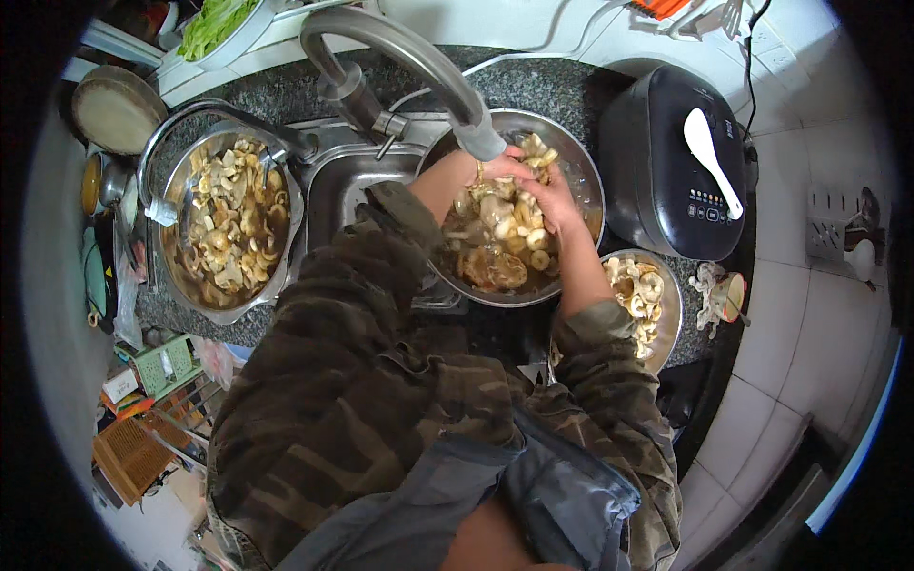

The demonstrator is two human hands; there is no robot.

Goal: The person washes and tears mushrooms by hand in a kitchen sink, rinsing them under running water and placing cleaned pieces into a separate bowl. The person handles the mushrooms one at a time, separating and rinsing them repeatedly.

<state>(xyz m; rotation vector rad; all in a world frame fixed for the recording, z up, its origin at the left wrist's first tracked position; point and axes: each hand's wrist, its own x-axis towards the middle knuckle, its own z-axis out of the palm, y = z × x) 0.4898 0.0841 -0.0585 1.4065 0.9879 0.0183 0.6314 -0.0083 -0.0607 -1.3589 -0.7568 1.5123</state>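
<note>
In a large steel basin (594, 214) of brownish water, pieces of mushroom (503, 214) float and pile up. My left hand (500, 168), partly covered by the faucet's spout end, gathers mushroom pieces at the far side of the basin. Facing it, my right hand (555, 203) curls round the same clump (537, 153) from the right. The fingertips of both hands nearly meet. A large brown mushroom piece (493, 270) lies at the basin's near side. Above my left hand hangs the curved metal faucet (407, 43).
A second basin (168, 264) of mushrooms in water stands left, under another faucet (193, 107). The steel sink (357, 182) lies between. At right are a black rice cooker (664, 171) with a white rice paddle (710, 157), a steel bowl (671, 321) of mushrooms and a small jar (732, 298).
</note>
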